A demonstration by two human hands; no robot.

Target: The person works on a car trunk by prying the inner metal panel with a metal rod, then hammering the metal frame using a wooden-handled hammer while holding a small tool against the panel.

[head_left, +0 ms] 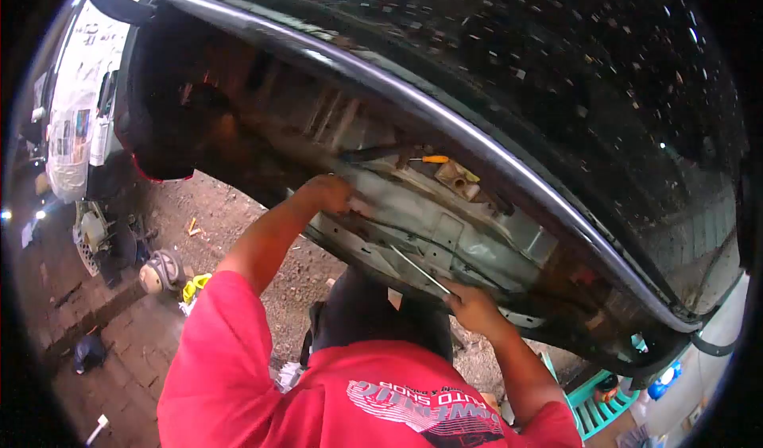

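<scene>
The slim rod [417, 267] has a smooth metallic shine. The inner panel [389, 202] is pale pressed metal, dull and scuffed. The dark bodywork [548, 75] is glossy and flecked, its edge [445, 107] smooth and bright. The shirt [226, 345] is matt cloth, the ground [226, 206] rough and gritty. The yellow handle [435, 159] is probably plastic, though too small to be sure.
</scene>
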